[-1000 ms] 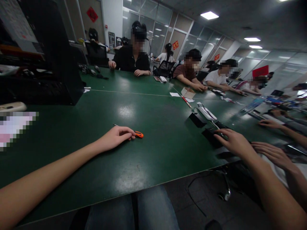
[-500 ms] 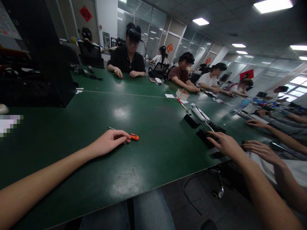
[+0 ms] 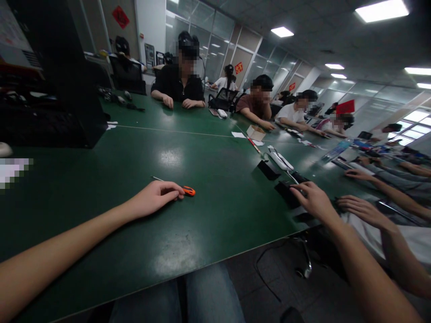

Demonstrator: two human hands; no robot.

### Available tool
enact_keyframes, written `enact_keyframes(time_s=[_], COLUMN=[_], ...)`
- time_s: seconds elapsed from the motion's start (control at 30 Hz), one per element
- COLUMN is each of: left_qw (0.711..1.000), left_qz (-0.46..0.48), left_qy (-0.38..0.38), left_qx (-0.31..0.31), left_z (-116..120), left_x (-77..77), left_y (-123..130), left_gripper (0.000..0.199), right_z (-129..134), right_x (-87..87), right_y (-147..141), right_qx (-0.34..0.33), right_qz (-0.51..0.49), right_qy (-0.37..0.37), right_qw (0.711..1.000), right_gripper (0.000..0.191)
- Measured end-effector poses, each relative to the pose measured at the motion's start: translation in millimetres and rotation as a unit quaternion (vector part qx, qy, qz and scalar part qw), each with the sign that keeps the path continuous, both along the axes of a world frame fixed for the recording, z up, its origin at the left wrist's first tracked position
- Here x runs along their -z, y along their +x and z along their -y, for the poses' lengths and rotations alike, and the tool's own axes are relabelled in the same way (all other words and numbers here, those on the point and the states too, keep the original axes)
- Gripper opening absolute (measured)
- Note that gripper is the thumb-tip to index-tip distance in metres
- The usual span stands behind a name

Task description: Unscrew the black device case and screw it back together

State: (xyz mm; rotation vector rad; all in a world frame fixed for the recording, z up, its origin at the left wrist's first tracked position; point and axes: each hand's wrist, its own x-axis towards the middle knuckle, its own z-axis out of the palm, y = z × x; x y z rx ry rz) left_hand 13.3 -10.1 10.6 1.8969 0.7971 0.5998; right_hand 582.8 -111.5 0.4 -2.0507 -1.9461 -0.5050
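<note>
My left hand [image 3: 158,196] rests on the green table [image 3: 215,211], its fingers closed round a screwdriver [image 3: 189,191] with an orange and black handle. The thin metal shaft sticks out past the far side of the hand, while the middle of the tool is hidden. Off to the right, my right hand [image 3: 313,197] has its fingers bent down at a black folded piece [image 3: 286,193]. What lies between those fingertips is too dark to make out. A second black piece [image 3: 268,170] and a white power strip [image 3: 281,159] lie just beyond.
A black cabinet-like box [image 3: 81,107] stands at the left. Farther back are a small cardboard box [image 3: 256,133], a red pencil-like stick [image 3: 254,146] and a clear bottle [image 3: 336,150]. Co-workers sit across the table; another person's hand [image 3: 363,208] is close beside my right arm.
My left hand keeps its place with the screwdriver. The fingers of my right hand have drawn in slightly. Across the table, one person has raised a hand to the face.
</note>
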Motion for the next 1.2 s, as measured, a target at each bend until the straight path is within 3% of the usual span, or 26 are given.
enact_keyframes(time_s=[0.2,0.37,0.57,0.7,0.83,1.0,1.2], left_qw=[1.0,1.0,1.0,1.0,1.0,1.0,0.999], left_qz=[-0.002,0.003,-0.007,-0.018,-0.01,-0.016,-0.025], left_qy=[-0.003,-0.004,0.009,0.011,0.007,0.006,0.023], left_qx=[-0.001,-0.003,-0.001,0.002,0.0,0.0,0.004], left_z=[1.1,1.3,2.8,3.0,3.2,2.9,0.5], left_x=[0.9,3.9,3.9,3.2,3.2,3.1,3.9], left_y=[-0.2,-0.9,-2.2,-2.2,-1.6,-1.3,-2.4], left_gripper=[0.027,0.027,0.025,0.027,0.027,0.027,0.028], right_z=[-15.2,-12.5,-13.6,-18.0,-24.5,-26.0,-25.2], right_x=[-4.1,9.7,11.6,2.1,-3.9,3.5,-6.3], right_y=[-18.6,-41.7,-41.5,-24.9,-9.0,-5.9,1.2], right_qx=[0.016,0.076,0.082,0.031,-0.032,-0.023,-0.028], right_qz=[0.091,0.157,0.162,0.131,0.03,-0.037,-0.022], right_qy=[-0.064,-0.004,0.003,-0.024,-0.031,0.042,-0.036], right_qw=[0.994,0.985,0.983,0.991,0.999,0.998,0.999], right_gripper=[0.053,0.049,0.049,0.049,0.045,0.048,0.049])
